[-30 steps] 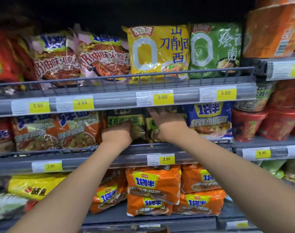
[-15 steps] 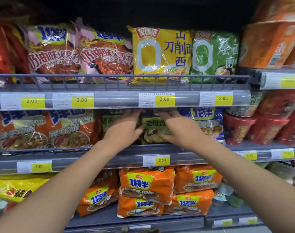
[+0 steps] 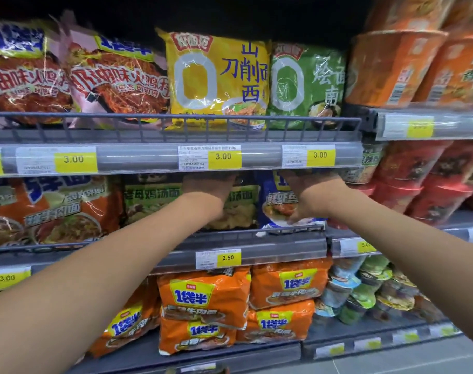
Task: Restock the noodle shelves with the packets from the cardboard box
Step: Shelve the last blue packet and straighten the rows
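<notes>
Found left hand [image 3: 208, 193] against green packet [image 3: 240, 211], right hand [image 3: 313, 198] against blue packet [image 3: 277, 201], on middle shelf [image 3: 256, 240], likely squaring the row upright. Cannot tell either grip: fingers hidden under price rail [image 3: 138, 159]. Saw no cardboard box.

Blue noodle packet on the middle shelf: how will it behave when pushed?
Glossy, wrinkled film suggests the blue noodle packet is slippery and floppy-edged. Standing on edge against the wire rail, it may tip rather than slide.

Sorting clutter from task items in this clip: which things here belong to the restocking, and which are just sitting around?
In the job: left hand, right hand, green packets, blue packet, middle shelf.
Just there: yellow packet, red cups, orange packets.
</notes>
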